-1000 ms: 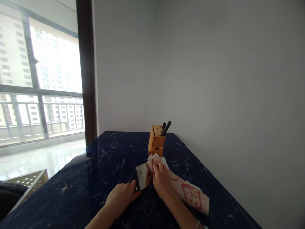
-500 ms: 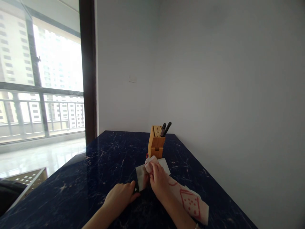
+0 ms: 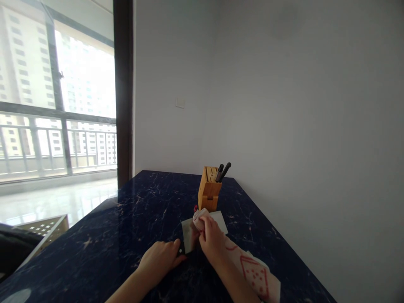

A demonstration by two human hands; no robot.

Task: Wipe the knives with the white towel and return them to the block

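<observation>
A cleaver (image 3: 187, 236) with a broad metal blade and black handle is held by my left hand (image 3: 161, 257), whose fingers are wrapped round the handle. My right hand (image 3: 212, 236) grips a bunched part of a white cloth (image 3: 257, 273) with red markings, close over the blade. The rest of the cloth trails toward the lower right beside my forearm. Just beyond the hands stands a wooden knife block (image 3: 208, 193) with two black-handled tools (image 3: 222, 171) in it. A flat white item (image 3: 220, 220) lies between the block and my right hand.
A small red object (image 3: 195, 208) sits at the block's left foot. The dark blue marbled table (image 3: 158, 202) has walls behind and to the right. At the lower left are a perforated pale frame (image 3: 47, 229) and a dark item (image 3: 19, 248).
The view has shifted a little, so the block, window and table edges appear slightly displaced. Both hands keep their holds, and the bunched cloth stays near the cleaver blade.
</observation>
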